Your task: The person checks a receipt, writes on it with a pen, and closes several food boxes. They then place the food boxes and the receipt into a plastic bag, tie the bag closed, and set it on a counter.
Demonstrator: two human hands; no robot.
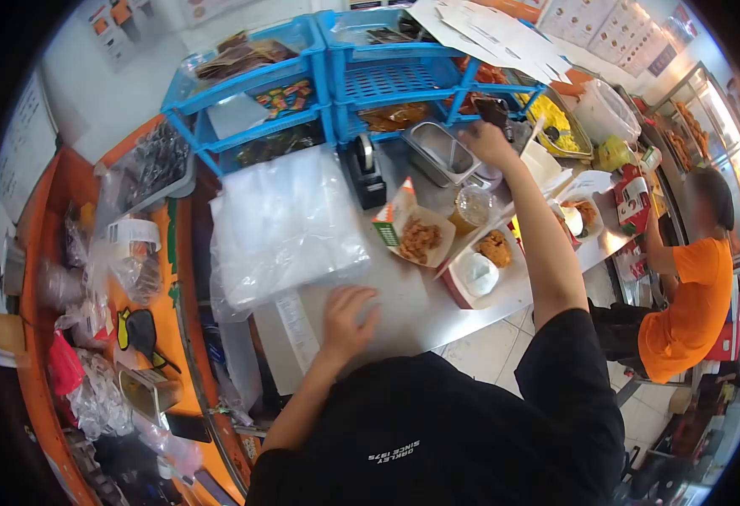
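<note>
My left hand (350, 323) rests on the steel counter (404, 308), fingers apart and holding nothing, just below a stack of white bags in clear plastic (290, 223). My right hand (490, 145) reaches to the back of the counter, its fingers bent at a dark item (493, 111) by the blue racks (399, 80); its exact grip is too small to make out. Close to its left is a steel container (442, 152). Between my arms are an open carton of fried pieces (421, 240), a cup with a clear lid (474, 205) and a box with fried chicken and a white wrapped item (476, 274).
A black tape dispenser (367, 173) stands beside the bags. Further right are a tray of yellow food (556, 126) and more food boxes. A person in an orange shirt (686, 291) stands at the right, near a red box (632, 202). An orange shelf (163, 337) runs along the left.
</note>
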